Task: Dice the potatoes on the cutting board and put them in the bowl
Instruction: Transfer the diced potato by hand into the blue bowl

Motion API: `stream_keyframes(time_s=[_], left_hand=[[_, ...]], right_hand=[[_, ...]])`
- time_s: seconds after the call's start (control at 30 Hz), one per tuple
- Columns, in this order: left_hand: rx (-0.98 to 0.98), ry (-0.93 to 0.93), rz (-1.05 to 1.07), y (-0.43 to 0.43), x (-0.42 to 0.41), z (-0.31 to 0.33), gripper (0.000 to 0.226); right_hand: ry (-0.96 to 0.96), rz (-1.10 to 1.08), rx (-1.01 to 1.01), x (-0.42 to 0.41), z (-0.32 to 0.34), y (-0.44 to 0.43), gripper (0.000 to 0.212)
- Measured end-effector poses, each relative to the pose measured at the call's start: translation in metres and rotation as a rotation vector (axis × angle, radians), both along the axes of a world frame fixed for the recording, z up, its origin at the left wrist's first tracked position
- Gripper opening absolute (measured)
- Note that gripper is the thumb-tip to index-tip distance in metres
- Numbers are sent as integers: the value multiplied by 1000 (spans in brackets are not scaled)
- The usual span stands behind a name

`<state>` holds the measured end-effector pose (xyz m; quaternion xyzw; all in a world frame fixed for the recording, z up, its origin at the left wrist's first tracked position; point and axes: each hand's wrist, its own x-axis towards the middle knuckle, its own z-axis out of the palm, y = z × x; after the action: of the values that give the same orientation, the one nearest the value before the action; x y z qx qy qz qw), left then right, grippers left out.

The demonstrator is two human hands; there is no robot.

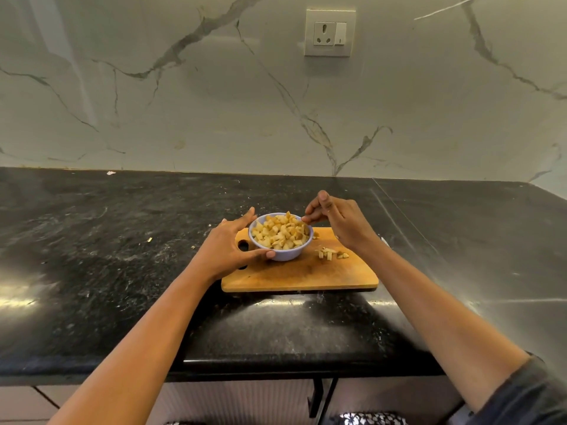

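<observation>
A pale lavender bowl [290,253], heaped with diced potato [279,231], stands on the upper left part of a wooden cutting board [299,274], just below the middle of the frame. A few loose potato pieces [333,254] lie on the board to the right of the bowl, apart from it. One more piece sits just beside the bowl's right wall.

The person's left hand [227,246] holds the bowl from the left — thumb pressed to the near wall, fingers spread round the far rim. The right hand [337,222] hangs at the bowl's right rim with its fingertips bunched together — whether they pinch a piece cannot be told.

The board lies on a black speckled stone countertop [122,240], near its front edge. Behind the counter rises a pale marble-look backsplash [184,118] with grey veins. A wall socket with a switch [329,33] is set in it at the top of the frame, right of centre. A dark sleeve [530,394] shows in the lower right corner.
</observation>
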<state>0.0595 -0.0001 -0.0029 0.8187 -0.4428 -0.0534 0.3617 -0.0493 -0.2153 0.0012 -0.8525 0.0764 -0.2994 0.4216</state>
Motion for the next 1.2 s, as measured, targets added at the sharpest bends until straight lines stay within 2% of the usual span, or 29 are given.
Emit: stream_keyframes(time_s=[0.17,0.27,0.33,0.43,0.5,0.57,0.63,0.77,0.87,0.93,0.97,1.03,1.1,1.13,1.2], left_hand=[[-12,-10,7,0,-1,1,93],[-15,-4,0,0,-3,2,93],[-20,-6,-3,1,-3,2,93],[-18,-9,1,1,-3,2,93],[-18,-12,3,2,-5,3,92],[-16,-11,7,1,-5,4,92],[-17,-12,7,1,-5,4,92],[-9,-7,-7,1,-4,4,110],[-15,-14,6,1,-5,4,101],[-6,-6,10,1,-6,4,100],[-11,-6,15,1,-6,4,97],[-14,-4,11,1,-6,5,94],[-18,-10,8,1,-7,5,94],[-18,-12,5,0,-8,5,93],[-13,-14,1,-1,-9,5,93]], right_hand=[[-135,87,367,-6,15,4,58],[-88,102,285,-5,5,6,76],[-99,80,238,-9,0,7,81],[-196,-15,430,-6,5,1,70],[-173,-54,519,6,10,-2,57],[-77,-152,334,24,8,-4,39],[-4,-269,-47,39,-3,-5,29],[-52,-428,-566,43,-17,0,37],[-20,-517,-912,35,-14,0,31],[23,-491,-1034,25,-14,-7,24],[44,-451,-972,20,-13,-12,21],[77,-312,-580,10,-6,-18,20],[268,-172,-264,4,1,-23,27],[403,-120,-248,1,4,-23,31],[620,-31,-407,-7,1,-20,35]])
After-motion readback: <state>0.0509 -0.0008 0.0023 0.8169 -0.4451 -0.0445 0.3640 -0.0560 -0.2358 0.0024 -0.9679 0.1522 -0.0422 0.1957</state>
